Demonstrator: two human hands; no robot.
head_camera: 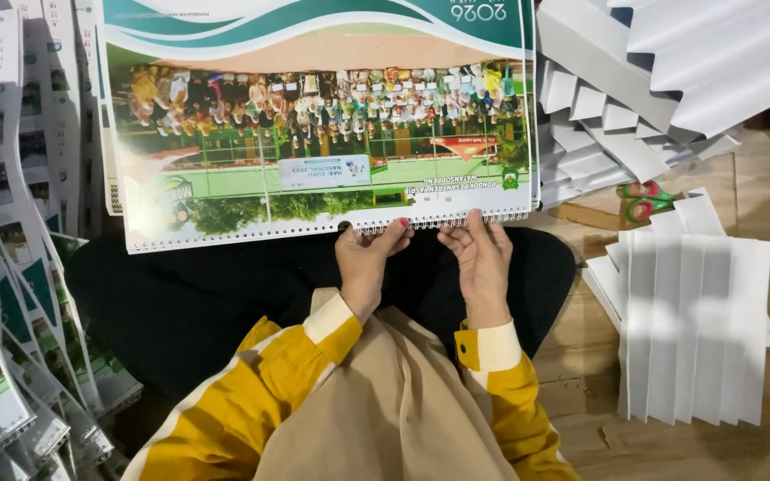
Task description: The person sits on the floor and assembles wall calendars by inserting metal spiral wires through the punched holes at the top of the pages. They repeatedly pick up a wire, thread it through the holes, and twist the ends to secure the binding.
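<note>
Fingertips of both hands meet at the wire spiral binding (443, 220) along the near edge of a large wall calendar (314, 125), which lies across the person's lap with its printed group photograph facing up and its far edge running out of view. The left hand (365, 263) curls with its thumb and forefinger narrowly pinched on the wire coils near the middle of the edge. The right hand (483, 258) lies flatter just beside it, fingers spread a little and pressing down on the sheet and the coils; neither hand grips anything else. Both sleeves are yellow with cream cuffs.

Working the wire here looks like it calls for small, even pressure: judging by the pose, the flat hand should keep the pages square while the pinching fingers move coil by coil, so no loop is bent out of line and no hole is torn.

Stacks of printed calendars (11, 267) fan out to the left. To the right, on the wooden floor (759, 178), lie piles of grey folded card sheets (692, 325) and more of them at the top corner (634, 80). Scissors with green and red handles (643, 200) rest between those piles, well apart from the hands.
</note>
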